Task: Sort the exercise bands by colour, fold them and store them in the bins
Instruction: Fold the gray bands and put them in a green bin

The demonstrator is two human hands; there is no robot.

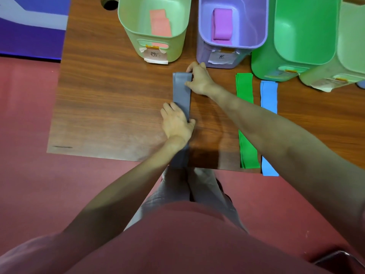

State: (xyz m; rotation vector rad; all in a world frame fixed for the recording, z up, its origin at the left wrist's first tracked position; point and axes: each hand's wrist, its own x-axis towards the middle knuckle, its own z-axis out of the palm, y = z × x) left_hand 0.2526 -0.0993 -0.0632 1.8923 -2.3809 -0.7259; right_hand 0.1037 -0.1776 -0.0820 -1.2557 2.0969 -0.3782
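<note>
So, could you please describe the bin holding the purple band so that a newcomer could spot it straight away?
Start at the wooden table and look along the row of bins at its far edge. The purple bin is second from the left, with a folded purple band inside. Its neighbours are all green, and the pale green bin on its left holds pink bands.

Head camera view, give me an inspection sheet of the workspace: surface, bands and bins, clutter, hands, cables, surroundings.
Surface: wooden table, round hole at its far left corner.
Job's things: grey band lies flat, its near end over the table edge; green band and blue band lie flat to its right; pink band in the pale green bin; purple band in the purple bin; green bin shows no band.
Clutter: nothing seen.
Hands: left hand pinches the grey band's middle; right hand grips its far end.
Cables: nothing seen.
Surroundings: red floor.
</note>
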